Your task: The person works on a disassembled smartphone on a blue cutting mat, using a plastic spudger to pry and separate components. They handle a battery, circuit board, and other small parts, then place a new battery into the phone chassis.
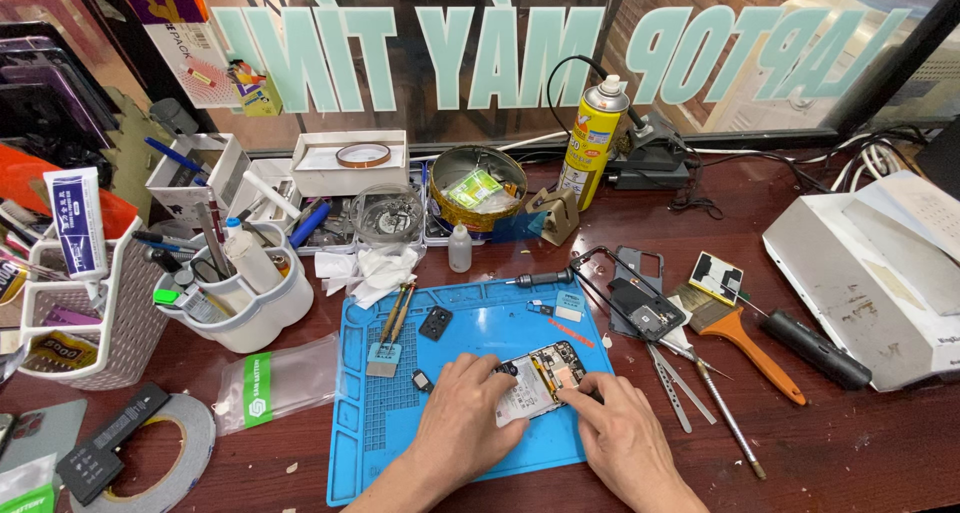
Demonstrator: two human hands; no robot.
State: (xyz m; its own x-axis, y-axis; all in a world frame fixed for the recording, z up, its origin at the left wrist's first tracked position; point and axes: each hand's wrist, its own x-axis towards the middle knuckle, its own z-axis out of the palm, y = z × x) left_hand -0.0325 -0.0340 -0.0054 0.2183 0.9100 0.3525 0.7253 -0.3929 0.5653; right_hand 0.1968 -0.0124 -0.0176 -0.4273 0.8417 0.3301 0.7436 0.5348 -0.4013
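Both hands pressed down on an opened smartphone (538, 381) lying on the blue repair mat (400, 433): the left hand (468, 413) gripped its lower edge, the right hand (620, 435) pinched its side.

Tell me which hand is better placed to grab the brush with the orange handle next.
Right. The right hand rests on the opened phone at the mat's right side, and the brush lies further right on the bare table. The left hand would probably have to cross over the phone.
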